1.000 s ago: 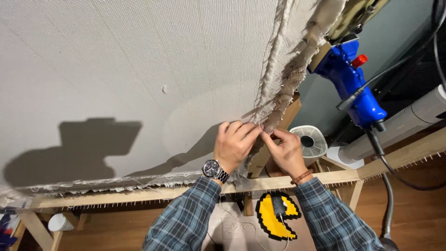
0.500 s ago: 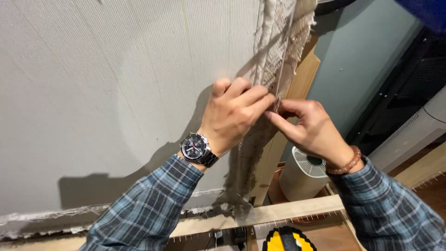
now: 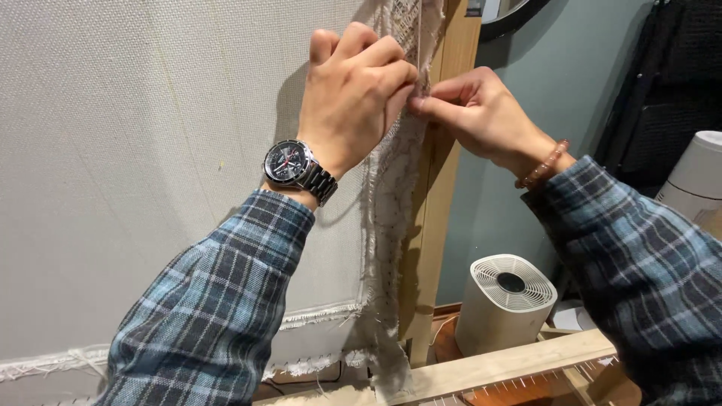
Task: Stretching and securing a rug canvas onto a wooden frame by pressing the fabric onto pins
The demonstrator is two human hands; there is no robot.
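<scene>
A pale woven cloth (image 3: 135, 150) is stretched over an upright wooden frame (image 3: 440, 188). Its frayed right edge (image 3: 391, 203) hangs down along the frame post. My left hand (image 3: 353, 90), with a steel watch on the wrist, presses its curled fingers on the cloth's edge near the top of the post. My right hand (image 3: 477, 113), with a bead bracelet, pinches the same frayed edge just beside the left fingertips. Both hands touch each other at the post. Both sleeves are blue plaid.
A round white ribbed-top appliance (image 3: 504, 301) stands on the floor behind the frame. A horizontal wooden bar with a row of pins (image 3: 511, 365) runs along the bottom. A teal wall (image 3: 549, 90) and dark gear (image 3: 669, 83) lie to the right.
The view has closed in and tilted up on the frame's right post. Both hands have moved higher along the frayed edge, staying together; the blue tool and yellow object are out of view.
</scene>
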